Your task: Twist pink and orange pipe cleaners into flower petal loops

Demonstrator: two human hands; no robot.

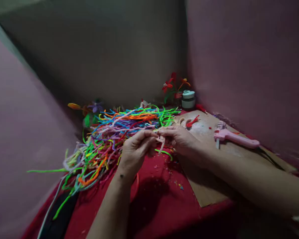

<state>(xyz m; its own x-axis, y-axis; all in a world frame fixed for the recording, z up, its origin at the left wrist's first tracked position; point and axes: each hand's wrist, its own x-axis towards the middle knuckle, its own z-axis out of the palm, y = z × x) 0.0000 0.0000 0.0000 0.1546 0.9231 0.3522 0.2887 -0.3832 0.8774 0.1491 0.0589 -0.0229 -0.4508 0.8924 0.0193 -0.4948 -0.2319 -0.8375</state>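
Close together over the red cloth, both my hands pinch one pale pink pipe cleaner (162,144), which is bent, with a short end hanging down between them. My left hand (139,146) grips it from the left with thumb and index finger. From the other side, my right hand (179,137) has its fingertips closed on it. Part of the piece is hidden behind the fingers. A green pipe cleaner (165,152) lies on the cloth just beneath. Behind my left hand spreads a large tangled heap of multicoloured pipe cleaners (109,132).
On the right, a brown board (209,179) carries a pink glue gun (236,137) and red scraps (193,122). A lidded jar (188,99) stands at the back beside red pipe-cleaner flowers (168,85). Small clippings dot the red cloth (149,212). Walls rise behind and at the sides.
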